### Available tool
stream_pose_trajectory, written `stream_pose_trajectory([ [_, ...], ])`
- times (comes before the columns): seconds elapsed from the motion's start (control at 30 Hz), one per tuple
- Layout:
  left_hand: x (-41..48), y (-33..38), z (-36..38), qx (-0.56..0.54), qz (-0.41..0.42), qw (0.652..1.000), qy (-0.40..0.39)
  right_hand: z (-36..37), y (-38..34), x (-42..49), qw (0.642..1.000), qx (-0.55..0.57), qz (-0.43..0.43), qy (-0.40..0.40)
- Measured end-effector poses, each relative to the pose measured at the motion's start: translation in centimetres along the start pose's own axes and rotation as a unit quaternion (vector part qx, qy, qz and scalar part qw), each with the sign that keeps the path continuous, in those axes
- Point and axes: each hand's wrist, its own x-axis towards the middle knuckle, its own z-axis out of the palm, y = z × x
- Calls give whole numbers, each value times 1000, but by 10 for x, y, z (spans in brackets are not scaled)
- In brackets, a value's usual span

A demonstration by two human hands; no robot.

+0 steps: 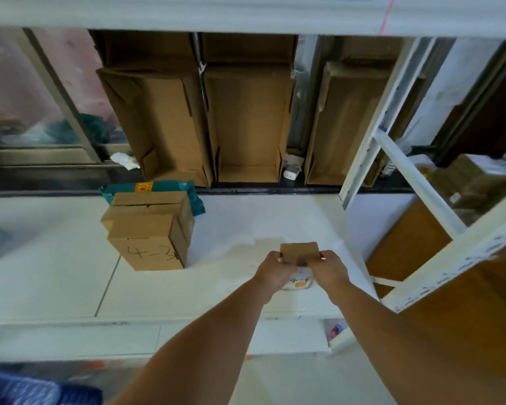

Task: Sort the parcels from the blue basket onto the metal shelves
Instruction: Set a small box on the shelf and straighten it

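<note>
A small brown cardboard parcel (299, 252) with a white label on its near face rests on the white shelf board (56, 273), right of centre. My left hand (273, 271) grips its left side and my right hand (327, 268) grips its right side. To the left stands a larger brown box marked "4-3" (148, 241), with another brown box (152, 201) stacked behind it. A teal mailer bag (158, 188) lies behind those. A corner of the blue basket (27, 390) shows at the bottom left, blurred.
Three tall open cardboard boxes (246, 118) lean against the wall behind the shelf. A white metal shelf upright (371, 141) and sloping white beams (450, 258) frame the right side. A white charger plug (291, 172) lies at the back.
</note>
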Motion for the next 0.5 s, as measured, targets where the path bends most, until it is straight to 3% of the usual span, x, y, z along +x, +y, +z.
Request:
stream_pose_trajectory([
  [0.13, 5, 9, 17, 2, 14, 1000, -14, -16, 5, 15, 998, 42, 22, -29],
  [0.5, 36, 39, 28, -22, 63, 998, -16, -42, -3, 53, 994, 28, -40, -94],
])
